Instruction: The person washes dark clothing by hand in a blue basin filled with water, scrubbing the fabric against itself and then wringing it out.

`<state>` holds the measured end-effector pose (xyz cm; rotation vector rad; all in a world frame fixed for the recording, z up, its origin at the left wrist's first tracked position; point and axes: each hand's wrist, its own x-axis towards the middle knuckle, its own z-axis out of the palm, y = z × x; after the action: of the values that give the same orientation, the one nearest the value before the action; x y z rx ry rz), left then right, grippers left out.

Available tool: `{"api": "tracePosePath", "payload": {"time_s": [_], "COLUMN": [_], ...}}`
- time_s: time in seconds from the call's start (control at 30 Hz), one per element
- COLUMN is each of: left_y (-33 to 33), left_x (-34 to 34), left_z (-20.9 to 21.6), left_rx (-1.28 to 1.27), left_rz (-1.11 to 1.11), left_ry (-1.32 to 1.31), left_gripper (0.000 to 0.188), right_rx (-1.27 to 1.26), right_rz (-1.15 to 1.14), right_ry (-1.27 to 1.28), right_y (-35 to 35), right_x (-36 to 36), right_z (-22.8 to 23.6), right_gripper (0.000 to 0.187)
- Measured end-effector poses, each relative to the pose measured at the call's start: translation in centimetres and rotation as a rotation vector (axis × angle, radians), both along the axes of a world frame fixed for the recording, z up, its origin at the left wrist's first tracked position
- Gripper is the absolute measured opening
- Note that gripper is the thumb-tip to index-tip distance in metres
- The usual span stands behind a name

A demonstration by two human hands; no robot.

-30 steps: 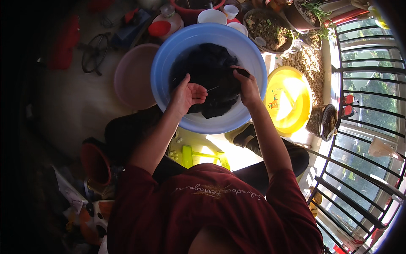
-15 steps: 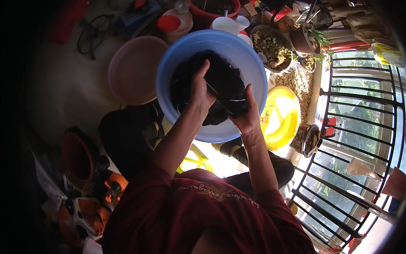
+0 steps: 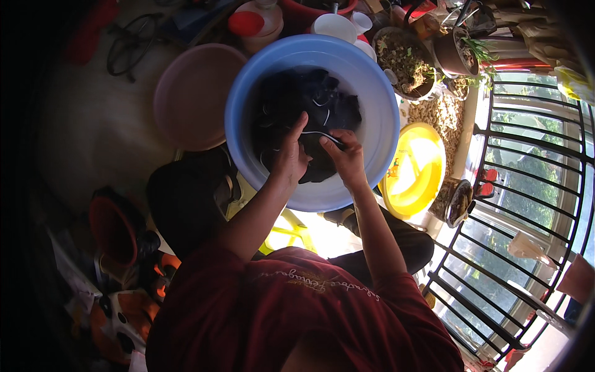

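Observation:
Dark, wet-looking cloth [image 3: 291, 93] with thin white piping lies bunched in a large light-blue basin [image 3: 377, 111] in front of me. My left hand [image 3: 291, 154] is at the near left part of the bundle, thumb pointing up; its other fingers curl out of sight around a fold. Close by on the right, my right hand [image 3: 347, 156] pinches a white-edged fold of the same black cloth between thumb and fingers. The stretch of cloth between my hands sits above the rest. The garment's exact kind cannot be made out.
A pinkish basin [image 3: 195, 93] stands at the left and a yellow basin [image 3: 396, 197] at the right. Potted plants [image 3: 403, 59] and white cups [image 3: 333, 26] crowd the far side. Black railings [image 3: 533, 146] line the window. A yellow stool [image 3: 288, 230] is below the blue basin.
The raised black bundle between my hands has come down into the basin and spread out. My right hand has shifted left and now pinches a white-edged fold.

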<state>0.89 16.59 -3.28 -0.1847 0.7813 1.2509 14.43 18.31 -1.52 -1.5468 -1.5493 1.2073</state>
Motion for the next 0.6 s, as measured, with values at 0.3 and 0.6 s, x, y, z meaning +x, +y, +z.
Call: {"api": "tracePosePath", "payload": {"time_s": [0.3, 0.6], "left_y": [-0.9, 1.2], "left_x": [-0.6, -1.4], "left_z": [1.6, 2.0], "left_rx": [0.064, 0.234], "left_rz": [-0.025, 0.152], "left_ry": [-0.238, -0.405], "left_gripper": [0.061, 0.058], "right_rx": [0.012, -0.187], "right_rz": [0.324, 0.658], "right_ry": [0.134, 0.346], "right_y": [-0.8, 2.7], "right_x": [-0.8, 1.4], "right_z": [6.5, 10.2], "right_gripper": [0.027, 0.020]}}
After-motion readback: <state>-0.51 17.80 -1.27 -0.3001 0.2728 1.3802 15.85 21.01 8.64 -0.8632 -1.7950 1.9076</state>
